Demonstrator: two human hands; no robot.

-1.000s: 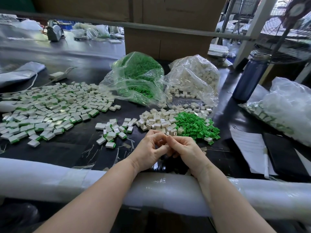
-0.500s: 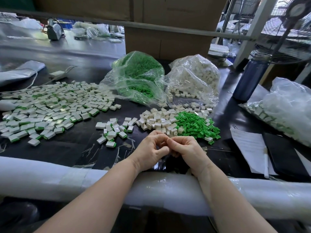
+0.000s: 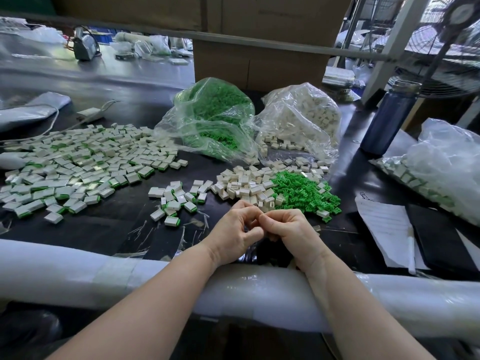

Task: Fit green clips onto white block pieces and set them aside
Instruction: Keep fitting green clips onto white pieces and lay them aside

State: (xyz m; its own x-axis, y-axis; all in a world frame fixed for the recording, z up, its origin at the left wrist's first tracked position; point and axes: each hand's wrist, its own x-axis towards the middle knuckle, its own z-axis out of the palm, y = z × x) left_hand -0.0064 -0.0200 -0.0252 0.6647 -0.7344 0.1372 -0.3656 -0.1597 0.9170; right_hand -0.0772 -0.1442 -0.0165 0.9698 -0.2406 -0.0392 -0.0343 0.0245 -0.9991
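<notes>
Little has moved since the earlier frames: both hands stay bunched together at the near edge of the counter (image 3: 109,229), only the knuckles shifting slightly. Forearms rest on the white padded roll (image 3: 78,271) along that edge. The left hand (image 3: 233,232) and right hand (image 3: 293,229) meet fingertip to fingertip, fingers (image 3: 249,209) curled inward and pressed together around something between them. The piece itself is hidden by the knuckles, so I cannot tell whether it is a clip, a block or both; judging by the task, a clip is probably being pushed on.

Just beyond the fingers lies the loose white blocks pile (image 3: 249,185), with the green clips pile (image 3: 304,193) touching it on the right. These parts look small, light, rigid plastic, likely slippery and easily flicked away, so a fingertip pinch on the flat sides seems best. Left of those, a small cluster of finished pieces (image 3: 176,198) sits near, and the large finished spread (image 3: 78,167) lies well apart further left. Behind are the green clip bag (image 3: 213,120) and white block bag (image 3: 304,120), and a blue bottle (image 3: 387,118) stands at far right.
</notes>
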